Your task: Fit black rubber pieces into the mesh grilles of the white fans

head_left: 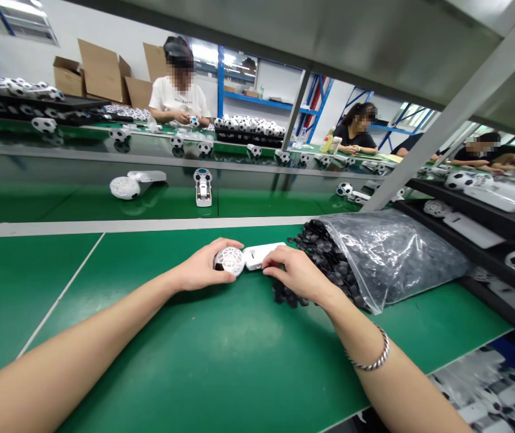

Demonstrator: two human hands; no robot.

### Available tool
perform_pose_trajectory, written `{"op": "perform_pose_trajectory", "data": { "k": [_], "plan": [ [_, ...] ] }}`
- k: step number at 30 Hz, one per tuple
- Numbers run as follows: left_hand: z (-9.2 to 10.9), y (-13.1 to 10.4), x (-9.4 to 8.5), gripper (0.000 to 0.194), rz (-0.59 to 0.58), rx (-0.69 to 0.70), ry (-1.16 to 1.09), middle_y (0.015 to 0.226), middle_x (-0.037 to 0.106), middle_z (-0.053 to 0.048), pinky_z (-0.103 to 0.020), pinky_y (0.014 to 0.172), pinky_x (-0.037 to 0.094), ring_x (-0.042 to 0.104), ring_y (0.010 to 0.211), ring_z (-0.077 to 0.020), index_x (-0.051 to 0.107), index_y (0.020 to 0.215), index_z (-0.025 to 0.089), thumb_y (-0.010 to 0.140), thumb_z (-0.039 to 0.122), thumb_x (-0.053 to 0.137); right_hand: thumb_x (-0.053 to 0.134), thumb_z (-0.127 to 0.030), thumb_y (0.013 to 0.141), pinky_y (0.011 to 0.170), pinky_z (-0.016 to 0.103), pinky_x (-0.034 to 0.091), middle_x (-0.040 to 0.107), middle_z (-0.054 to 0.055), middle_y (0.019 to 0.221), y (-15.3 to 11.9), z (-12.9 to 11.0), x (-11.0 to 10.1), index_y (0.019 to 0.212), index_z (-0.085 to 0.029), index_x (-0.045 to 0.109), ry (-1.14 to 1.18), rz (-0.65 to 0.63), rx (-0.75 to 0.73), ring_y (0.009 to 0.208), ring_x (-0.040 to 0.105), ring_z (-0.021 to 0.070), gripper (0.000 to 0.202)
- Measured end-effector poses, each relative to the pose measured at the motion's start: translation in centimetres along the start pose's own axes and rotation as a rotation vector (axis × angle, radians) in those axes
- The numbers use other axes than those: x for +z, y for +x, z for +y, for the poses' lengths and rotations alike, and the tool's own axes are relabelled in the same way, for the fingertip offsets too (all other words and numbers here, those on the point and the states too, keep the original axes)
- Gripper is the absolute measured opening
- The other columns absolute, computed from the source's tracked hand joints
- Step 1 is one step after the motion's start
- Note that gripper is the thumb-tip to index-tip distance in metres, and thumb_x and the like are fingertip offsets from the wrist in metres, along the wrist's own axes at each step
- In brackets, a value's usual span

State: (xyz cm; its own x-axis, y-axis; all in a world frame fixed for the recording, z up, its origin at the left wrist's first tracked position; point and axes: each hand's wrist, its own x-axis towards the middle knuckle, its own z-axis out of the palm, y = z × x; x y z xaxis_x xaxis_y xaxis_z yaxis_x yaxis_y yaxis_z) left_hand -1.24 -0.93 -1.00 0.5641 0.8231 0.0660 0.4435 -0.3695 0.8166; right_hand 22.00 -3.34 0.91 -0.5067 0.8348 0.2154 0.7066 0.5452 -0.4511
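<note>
A white handheld fan [264,255] lies low over the green bench, its round latticed head to the left and its flat handle to the right. Around the head, with thumb and fingers on opposite sides, is my left hand [203,264]; a black patch shows at the head's lower left. My right hand [300,270] has its fingers curled in against the handle's right end; whether a small piece is also between them is hidden. Beside that hand, black flat pieces [324,252] spill from a clear plastic bag [401,252].
Beyond the bench's white edge runs a green conveyor [248,201] carrying football-patterned units, such as an opened one [203,187]. Black trays [460,225] with more units stack at right. A slanted metal post [446,108] and overhead shelf [284,36] frame the view. Co-workers [180,99] sit opposite.
</note>
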Motion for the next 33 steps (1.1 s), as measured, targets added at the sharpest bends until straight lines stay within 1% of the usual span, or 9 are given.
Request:
{"op": "perform_pose_trajectory", "data": {
  "k": [2,5,10,15,18,24,30,33],
  "plan": [
    [0.1,0.0,0.0,0.056,-0.021,0.015,-0.003,0.113,0.05,-0.003,-0.034,0.085,0.042,0.051,0.098,-0.022,0.044,0.117,0.023,0.064,0.028,0.062,0.058,-0.013,0.08,0.069,0.024,0.041,0.063,-0.001,0.08,0.0,-0.4,0.5,0.081,-0.02,0.061,0.106,0.022,-0.042,0.074,0.055,0.0137,0.008],
    [0.2,0.0,0.0,0.055,-0.026,0.026,0.012,0.114,0.049,-0.003,-0.033,0.085,0.042,0.051,0.098,-0.0216,0.044,0.118,0.023,0.065,0.026,0.061,0.055,-0.012,0.081,0.067,0.023,0.042,0.062,-0.001,0.079,0.0,-1.0,1.4,0.085,-0.019,0.059,0.234,0.026,-0.056,0.07,0.055,0.0124,0.01],
    [0.3,0.0,0.3,0.054,-0.002,0.056,0.053,0.114,0.047,-0.003,-0.034,0.088,0.041,0.049,0.1,-0.0218,0.044,0.117,0.023,0.065,0.023,0.059,0.056,-0.015,0.082,0.073,0.026,0.042,0.062,0.001,0.082,0.3,-1.8,2.8,0.083,-0.02,0.061,0.275,0.087,-0.108,0.077,0.056,0.0148,0.007],
    [0.2,0.0,0.6,0.057,0.021,0.076,0.061,0.114,0.047,-0.004,-0.037,0.091,0.04,0.048,0.104,-0.0244,0.045,0.115,0.023,0.063,0.032,0.065,0.055,-0.016,0.083,0.074,0.026,0.042,0.063,0.001,0.082,0.7,-2.1,3.9,0.084,-0.02,0.062,0.299,0.137,-0.086,0.079,0.057,0.0154,0.008],
    [0.2,0.1,0.8,0.053,0.059,0.079,0.052,0.11,0.048,-0.003,-0.037,0.091,0.04,0.049,0.102,-0.0236,0.047,0.113,0.023,0.063,0.032,0.065,0.056,-0.015,0.081,0.071,0.026,0.042,0.062,0.001,0.08,0.9,-2.2,4.1,0.08,-0.019,0.061,0.297,0.157,-0.06,0.076,0.056,0.0153,0.006],
    [0.6,0.1,1.6,0.045,0.136,0.081,0.031,0.105,0.049,-0.002,-0.035,0.09,0.04,0.05,0.099,-0.0216,0.05,0.106,0.022,0.063,0.022,0.063,0.058,-0.016,0.079,0.063,0.024,0.04,0.058,-0.001,0.073,0.9,-2.4,4.2,0.075,-0.02,0.056,0.31,0.173,0.036,0.07,0.053,0.0147,0.006],
    [0.7,0.0,2.1,0.043,0.181,0.081,-0.005,0.1,0.049,-0.003,-0.034,0.086,0.042,0.049,0.096,-0.0213,0.051,0.1,0.021,0.059,0.015,0.061,0.064,-0.013,0.074,0.064,0.026,0.039,0.056,-0.002,0.072,1.2,-2.6,3.8,0.072,-0.021,0.055,0.198,0.193,0.053,0.072,0.052,0.0163,0.013],
    [0.6,0.0,2.3,0.042,0.201,0.076,-0.023,0.099,0.049,-0.003,-0.035,0.086,0.042,0.049,0.096,-0.0218,0.051,0.098,0.021,0.058,0.012,0.059,0.066,-0.012,0.072,0.062,0.026,0.038,0.055,-0.002,0.07,1.4,-2.4,3.9,0.069,-0.022,0.054,0.209,0.211,0.077,0.069,0.052,0.016,0.016]
  ]
}}
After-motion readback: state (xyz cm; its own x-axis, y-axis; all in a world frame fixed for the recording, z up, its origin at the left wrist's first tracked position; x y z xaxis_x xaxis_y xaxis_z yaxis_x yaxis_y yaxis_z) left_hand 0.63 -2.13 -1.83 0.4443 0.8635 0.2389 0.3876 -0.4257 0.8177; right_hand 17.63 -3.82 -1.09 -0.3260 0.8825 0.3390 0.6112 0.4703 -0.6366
